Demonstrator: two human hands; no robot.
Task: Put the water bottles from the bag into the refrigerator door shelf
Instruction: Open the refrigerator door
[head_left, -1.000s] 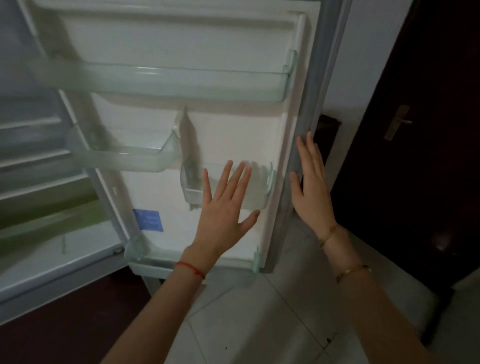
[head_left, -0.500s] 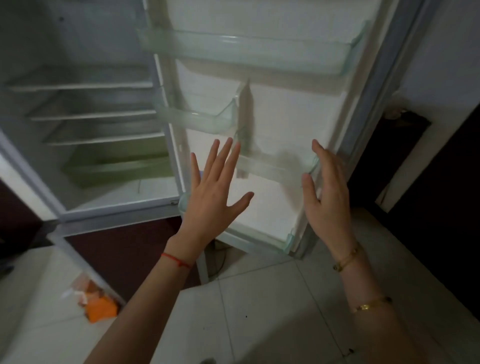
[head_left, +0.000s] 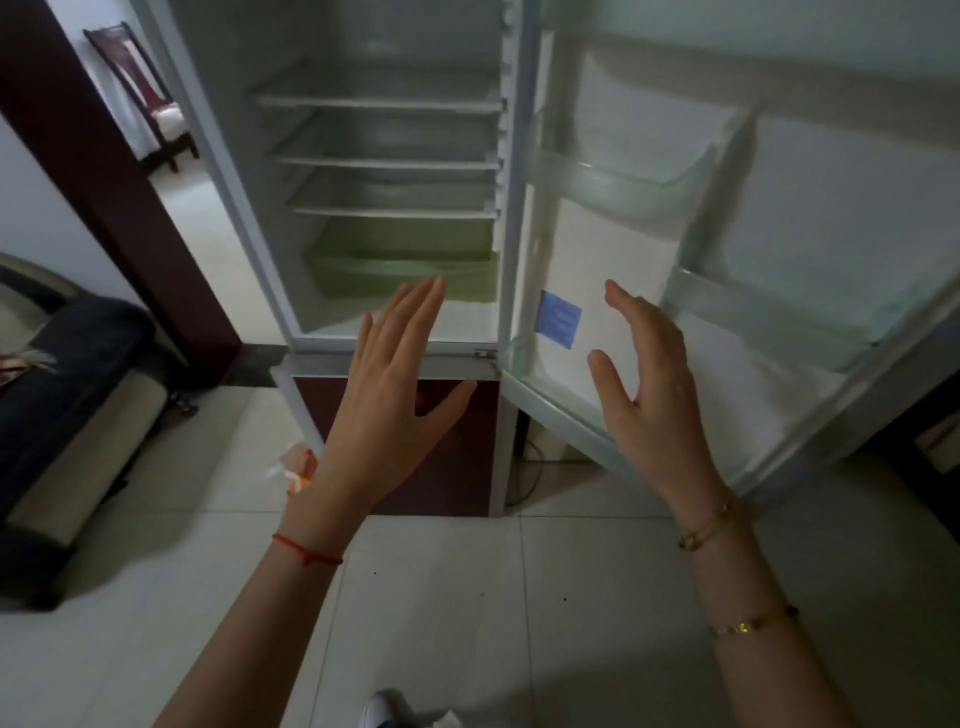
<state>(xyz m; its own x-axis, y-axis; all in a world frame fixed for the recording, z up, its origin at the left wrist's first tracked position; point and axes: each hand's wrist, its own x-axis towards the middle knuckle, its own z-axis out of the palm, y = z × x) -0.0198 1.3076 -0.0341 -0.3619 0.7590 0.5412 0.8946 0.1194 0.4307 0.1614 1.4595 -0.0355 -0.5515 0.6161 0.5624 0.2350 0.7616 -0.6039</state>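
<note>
The refrigerator (head_left: 379, 171) stands open with bare shelves and a green drawer (head_left: 400, 273) at the bottom. Its door (head_left: 613, 249) swings out to the right and carries clear plastic door shelves (head_left: 618, 192), all without bottles. My left hand (head_left: 389, 395) is raised with fingers spread in front of the fridge's lower edge, holding nothing. My right hand (head_left: 649, 384) is also open, palm facing left, in front of the door's lowest shelf (head_left: 550, 395). No water bottles show. An orange and white bag (head_left: 298, 467) lies on the floor behind my left wrist.
A dark sofa (head_left: 67, 395) stands at the left. A dark wooden door frame (head_left: 104, 171) rises beside the fridge, with a chair (head_left: 140, 88) in the room beyond. A blue sticker (head_left: 560, 325) is on the door's inner wall. White tiled floor (head_left: 493, 597) lies below.
The view has swung left, from the door to the fridge interior and floor. My right hand has come off the door's edge. Both hands stay open and raised.
</note>
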